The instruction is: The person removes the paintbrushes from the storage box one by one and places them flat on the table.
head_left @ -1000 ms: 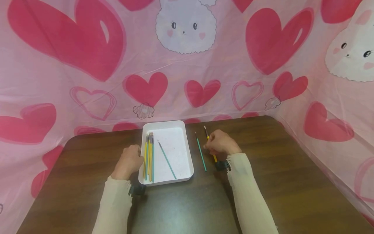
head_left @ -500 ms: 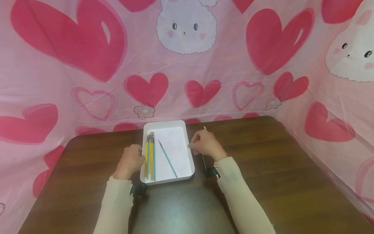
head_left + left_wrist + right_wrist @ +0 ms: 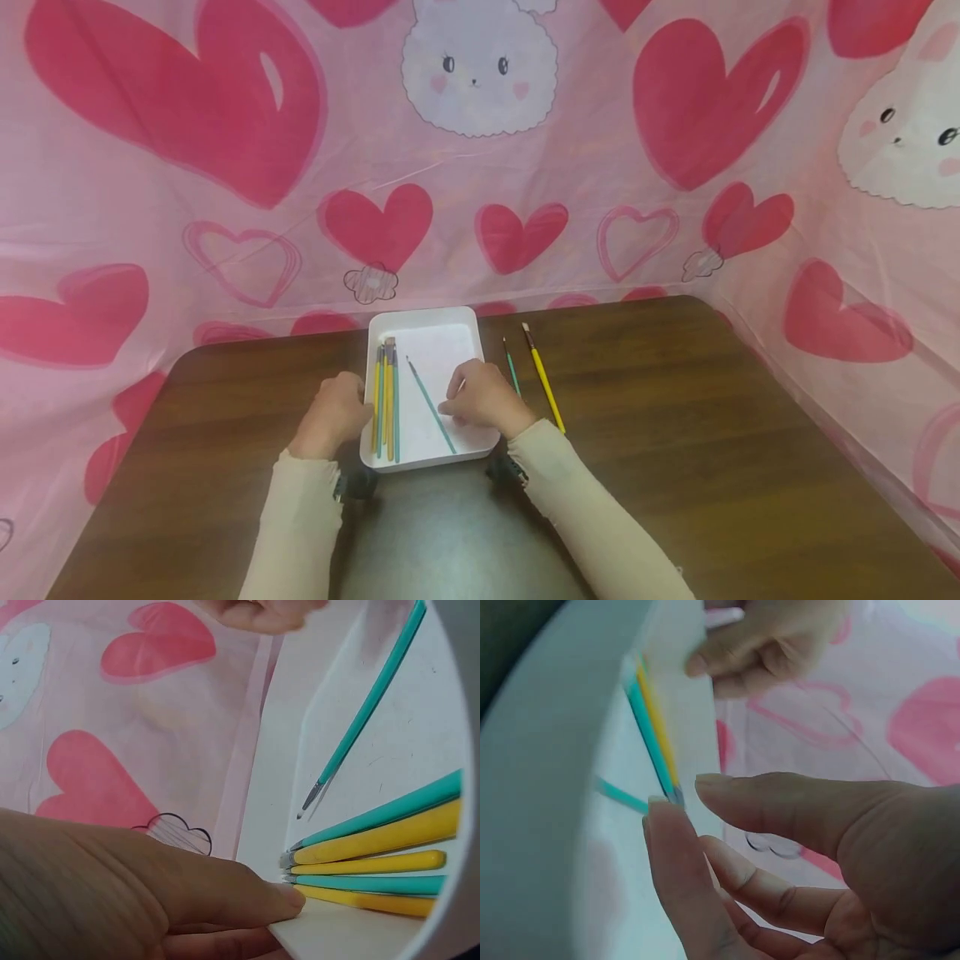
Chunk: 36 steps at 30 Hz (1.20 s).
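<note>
Tray (image 3: 446,342) of paintbrushes (image 3: 382,831), gripped by left hand (image 3: 332,415), right hand (image 3: 486,398) above

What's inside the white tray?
Five brushes, three yellow and two teal, lie bunched at the left of the tray; one more teal brush slants apart. In the head view the right hand covers part of the tray, so what lies beneath it there cannot be seen.

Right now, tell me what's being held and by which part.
The left hand pinches the white tray by its left rim; the right hand holds nothing.
</note>
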{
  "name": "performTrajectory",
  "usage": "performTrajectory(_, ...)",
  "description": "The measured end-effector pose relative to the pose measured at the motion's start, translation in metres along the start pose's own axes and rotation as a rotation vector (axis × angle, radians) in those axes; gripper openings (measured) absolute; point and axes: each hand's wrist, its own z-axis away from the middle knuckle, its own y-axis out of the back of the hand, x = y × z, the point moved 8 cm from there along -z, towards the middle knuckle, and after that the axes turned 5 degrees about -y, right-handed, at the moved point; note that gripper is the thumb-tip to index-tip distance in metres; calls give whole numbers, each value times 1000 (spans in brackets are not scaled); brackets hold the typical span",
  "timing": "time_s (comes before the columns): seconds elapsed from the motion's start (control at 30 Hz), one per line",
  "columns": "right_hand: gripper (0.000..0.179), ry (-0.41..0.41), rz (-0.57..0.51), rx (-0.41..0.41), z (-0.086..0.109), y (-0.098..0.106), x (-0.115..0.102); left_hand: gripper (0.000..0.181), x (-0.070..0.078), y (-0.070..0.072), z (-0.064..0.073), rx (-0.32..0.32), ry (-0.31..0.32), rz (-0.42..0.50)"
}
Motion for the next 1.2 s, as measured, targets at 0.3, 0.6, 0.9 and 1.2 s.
performTrajectory(0.3,17,-2,151,17,3,-24,-5,33,0,-1,-1,-3,-4,14)
performTrajectory(0.6,15,5,220,53,0,-32,-3,34,1,-2,-1,1,-5,24)
performTrajectory(0.9,21,-10,181,24,0,-25,0,30,1,-2,-1,5,-1,10)
performTrajectory(1.2,19,42,100,26,0,-10,0,32,1,-1,-1,7,0,-1)
